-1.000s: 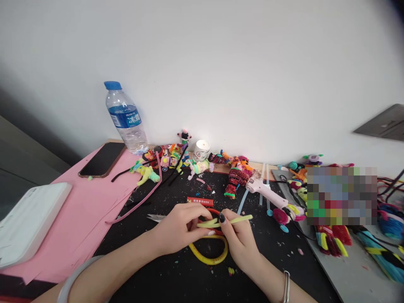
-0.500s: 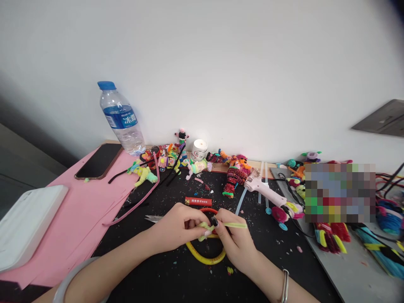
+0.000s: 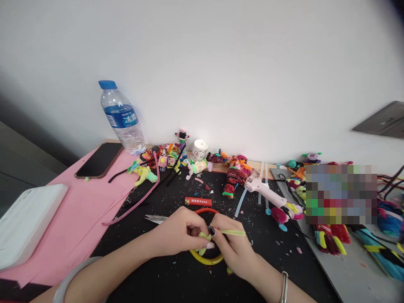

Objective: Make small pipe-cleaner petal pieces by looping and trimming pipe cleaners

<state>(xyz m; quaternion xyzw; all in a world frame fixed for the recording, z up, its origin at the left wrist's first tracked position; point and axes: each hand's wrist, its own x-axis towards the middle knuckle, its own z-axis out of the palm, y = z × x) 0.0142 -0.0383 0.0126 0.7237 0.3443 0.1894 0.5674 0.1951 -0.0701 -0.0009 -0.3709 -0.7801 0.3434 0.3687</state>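
My left hand (image 3: 184, 229) is closed on a pale yellow-green fuzzy pipe cleaner (image 3: 233, 232), whose bent, bunched part shows at the fingertips. From the other side my right hand (image 3: 235, 244) pinches the same pipe cleaner, and a straight end sticks out to the right past the fingers. Both sets of fingertips nearly meet. Under the hands lie scissors with a yellow and red handle loop (image 3: 208, 261); their blades (image 3: 156, 219) show left of my left hand. A red wrapper strip (image 3: 198, 201) lies just beyond.
A pink hot glue gun (image 3: 267, 192) rests at right, with glue sticks (image 3: 260, 185) near it. Fuzzy dolls (image 3: 143, 173) line the wall beside a paper cup (image 3: 200, 148). At left are a water bottle (image 3: 121, 120), a phone (image 3: 99, 160), pink sheets (image 3: 75, 219) and a white box (image 3: 31, 223).
Both hands have shifted slightly downward, and my right hand has moved a little left, closer to the left fingertips. The pipe cleaner's free end has dropped slightly.
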